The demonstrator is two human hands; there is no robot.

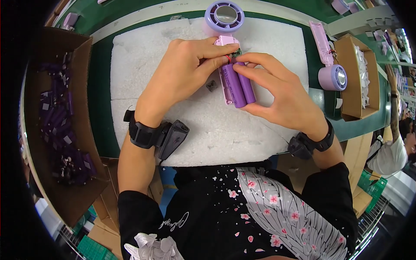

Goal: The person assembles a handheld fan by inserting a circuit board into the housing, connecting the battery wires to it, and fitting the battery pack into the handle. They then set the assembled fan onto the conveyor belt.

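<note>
A handheld fan with a lilac round head [225, 15] lies on a white foam sheet [151, 52], its pink handle shell [225, 86] opened toward me. Two purple cylindrical cells form a battery pack [236, 89] at the shell. My right hand [288, 93] grips this pack, fingers at its upper end and thumb at its lower end. Over the upper handle, the thumb and forefinger of my left hand [182, 63] close beside a small green circuit board [236, 53] and a red wire [229, 58]. Whether they pinch the wire itself is hidden.
At the left stands a cardboard box [99, 186] of purple battery packs [56, 115]. A second lilac fan [333, 77] with an opened handle lies right, beside a cardboard box [346, 56] of white parts. A small dark piece [211, 85] rests on the foam. Another person [390, 156] is far right.
</note>
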